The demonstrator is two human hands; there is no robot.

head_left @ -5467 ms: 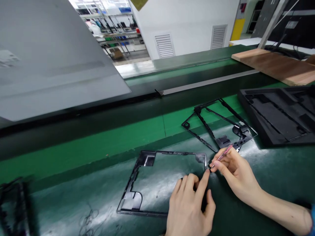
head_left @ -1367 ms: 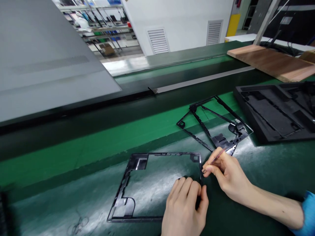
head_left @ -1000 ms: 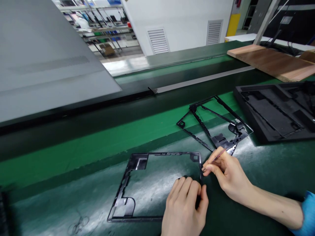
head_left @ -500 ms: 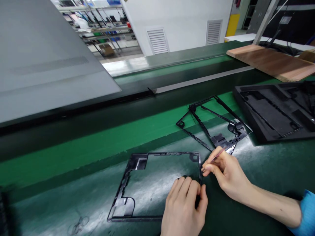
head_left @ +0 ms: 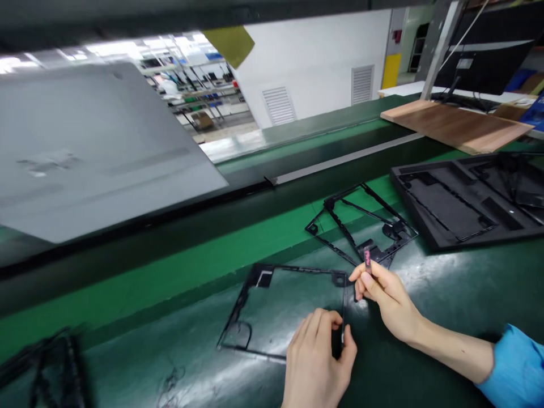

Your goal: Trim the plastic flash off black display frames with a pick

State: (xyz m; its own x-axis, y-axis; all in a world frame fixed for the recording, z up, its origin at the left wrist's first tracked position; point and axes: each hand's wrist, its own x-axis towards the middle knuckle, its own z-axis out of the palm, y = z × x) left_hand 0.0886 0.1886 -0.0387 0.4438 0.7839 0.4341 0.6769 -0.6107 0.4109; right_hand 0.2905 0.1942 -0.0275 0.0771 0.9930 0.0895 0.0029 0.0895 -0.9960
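A thin black plastic frame (head_left: 255, 283) lies flat on the green work mat. My left hand (head_left: 317, 362) is closed, pinching the frame's near right edge between thumb and fingers. My right hand (head_left: 389, 297) is closed in a pinch around a slim pink tool (head_left: 367, 260), which now stands nearly upright beside the frame's far right corner. A second black frame (head_left: 361, 221) lies tilted on the mat just behind my right hand.
A black moulded tray (head_left: 459, 204) sits at the right. A wooden board (head_left: 454, 124) and a monitor stand are behind it. A large grey panel (head_left: 93, 153) rests on the conveyor at the left. Dark parts (head_left: 46, 362) lie at the near left.
My head has lifted, so everything sits lower and further off in view. The pink tool has swung from a slant to nearly upright in my right hand. My left hand keeps its pinch.
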